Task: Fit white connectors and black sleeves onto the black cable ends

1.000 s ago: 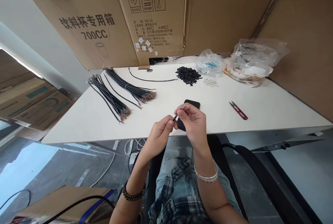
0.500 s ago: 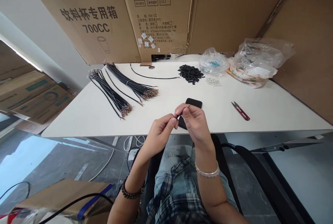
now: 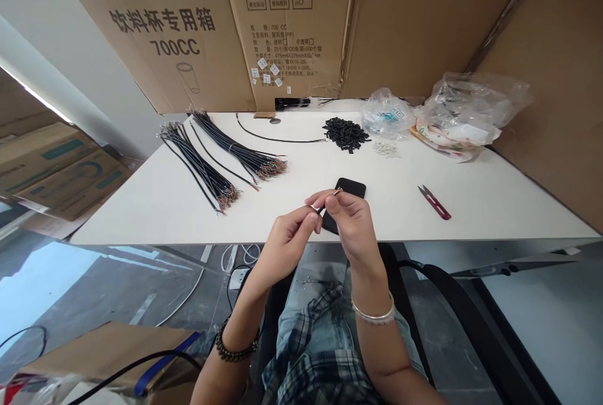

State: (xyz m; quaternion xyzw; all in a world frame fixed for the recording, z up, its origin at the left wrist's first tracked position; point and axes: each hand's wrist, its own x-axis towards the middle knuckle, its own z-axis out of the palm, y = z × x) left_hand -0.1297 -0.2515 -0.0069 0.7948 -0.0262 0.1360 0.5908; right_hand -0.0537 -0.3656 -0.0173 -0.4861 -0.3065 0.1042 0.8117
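Note:
My left hand (image 3: 287, 245) and my right hand (image 3: 352, 223) pinch a short black cable (image 3: 328, 203) between their fingertips, above the white table (image 3: 141, 216). Its thin copper tip (image 3: 338, 191) sticks out past my right fingers. Part of the cable is hidden by my fingers. Under my hands lies a flat black rectangular pad (image 3: 352, 188), partly covered by my right hand. Two bundles of black cables (image 3: 240, 151) with frayed copper ends lie to the left on the table.
A heap of small black sleeves (image 3: 346, 135), a few white terminals (image 3: 386, 149), and red-handled thread snips (image 3: 434, 203) lie on the table. Plastic bags (image 3: 464, 117) sit at the back right against large cardboard boxes (image 3: 292, 22). A chair and my knees lie below the table edge.
The copper tip of the cable has turned up and to the right between my fingers. The view has shifted slightly, and both hands keep hold of the cable.

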